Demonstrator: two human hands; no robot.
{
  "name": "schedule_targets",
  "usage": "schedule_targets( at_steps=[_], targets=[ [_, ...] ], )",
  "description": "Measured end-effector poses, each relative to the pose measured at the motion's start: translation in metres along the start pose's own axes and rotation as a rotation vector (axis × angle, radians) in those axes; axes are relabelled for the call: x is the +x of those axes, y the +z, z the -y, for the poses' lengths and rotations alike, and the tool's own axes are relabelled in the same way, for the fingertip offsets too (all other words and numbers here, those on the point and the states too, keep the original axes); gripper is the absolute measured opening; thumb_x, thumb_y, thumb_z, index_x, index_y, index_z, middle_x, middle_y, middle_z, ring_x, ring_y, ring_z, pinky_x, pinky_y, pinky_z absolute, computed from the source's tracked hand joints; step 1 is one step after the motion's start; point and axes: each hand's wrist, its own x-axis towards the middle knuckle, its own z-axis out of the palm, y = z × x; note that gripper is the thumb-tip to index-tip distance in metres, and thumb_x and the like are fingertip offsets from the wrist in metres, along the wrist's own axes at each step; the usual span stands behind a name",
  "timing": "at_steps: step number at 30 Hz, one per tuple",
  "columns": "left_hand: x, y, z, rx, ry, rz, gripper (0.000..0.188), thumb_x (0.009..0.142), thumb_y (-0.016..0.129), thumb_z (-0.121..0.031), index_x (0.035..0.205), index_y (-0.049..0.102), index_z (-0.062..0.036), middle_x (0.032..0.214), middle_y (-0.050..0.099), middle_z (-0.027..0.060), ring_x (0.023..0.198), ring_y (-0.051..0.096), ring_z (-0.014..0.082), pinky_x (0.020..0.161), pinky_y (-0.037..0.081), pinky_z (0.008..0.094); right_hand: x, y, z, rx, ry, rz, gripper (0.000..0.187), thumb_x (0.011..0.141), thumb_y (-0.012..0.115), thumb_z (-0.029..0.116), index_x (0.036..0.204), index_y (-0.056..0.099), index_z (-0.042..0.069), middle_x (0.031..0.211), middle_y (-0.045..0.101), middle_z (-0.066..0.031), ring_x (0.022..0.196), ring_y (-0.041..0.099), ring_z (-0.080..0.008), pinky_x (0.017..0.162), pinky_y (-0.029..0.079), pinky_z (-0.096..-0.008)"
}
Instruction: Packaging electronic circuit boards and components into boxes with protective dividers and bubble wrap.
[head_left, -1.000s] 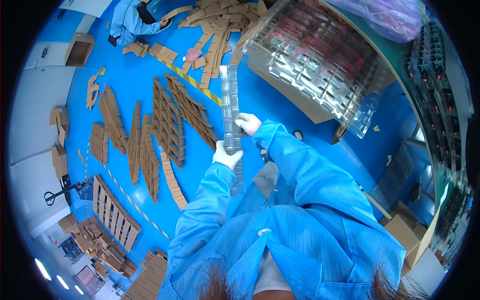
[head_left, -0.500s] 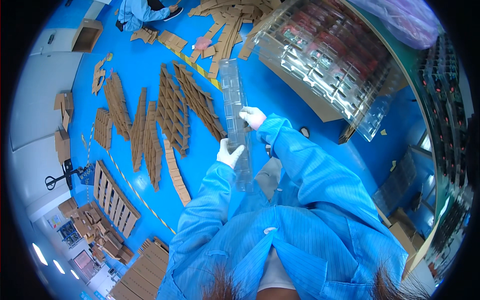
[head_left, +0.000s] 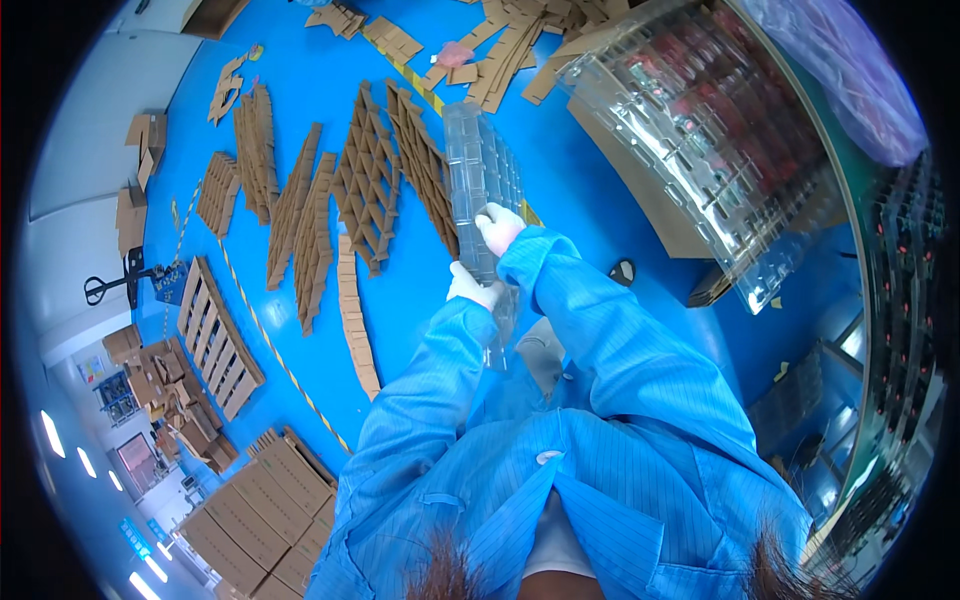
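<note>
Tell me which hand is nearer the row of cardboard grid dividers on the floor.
Left. The left hand, gripping the clear plastic tray low on its edge, sits closer to the cardboard grid dividers. The right hand holds the tray higher, on the side away from them.

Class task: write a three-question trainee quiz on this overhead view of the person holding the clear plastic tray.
1. True or false: both gloved hands grip the clear plastic tray.
2. Which hand is higher on the tray: A left hand, B right hand?
3. Fill in: the cardboard grids lie on a ____ floor.

Key: 1 true; 2 B; 3 blue.
</note>
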Motion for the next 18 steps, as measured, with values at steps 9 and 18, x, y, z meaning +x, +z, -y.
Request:
schedule_targets(
  at_steps=[9, 18],
  targets=[
    [-0.015, 0.011, -0.006, -0.082, 0.001, -0.098, 0.06, 0.062, 0.069, -0.033, 0.104, 0.038, -0.0031, 0.09, 0.058, 0.0154, 0.077, 0.059, 0.0309, 0.069, 0.047, 0.0357, 0.003, -0.01, 0.016, -0.101, 0.137, -0.23, 0.026, 0.079, 0.051, 0.026, 0.09, 0.057, 0.003, 0.089, 0.062, -0.0115, 0.081, 0.058, -0.0316, 0.075, 0.045, -0.0359],
    [-0.002, 0.001, 0.025, -0.11, 0.072, -0.052, 0.048, 0.065, 0.062, -0.028, 0.1, 0.038, -0.0045, 0.083, 0.059, 0.017, 0.072, 0.059, 0.0329, 0.064, 0.047, 0.0387, 0.023, 0.002, 0.02, -0.028, -0.01, -0.076, 0.025, 0.08, 0.049, 0.026, 0.087, 0.059, 0.004, 0.085, 0.062, -0.0124, 0.083, 0.058, -0.0311, 0.074, 0.044, -0.0377]
  ],
)
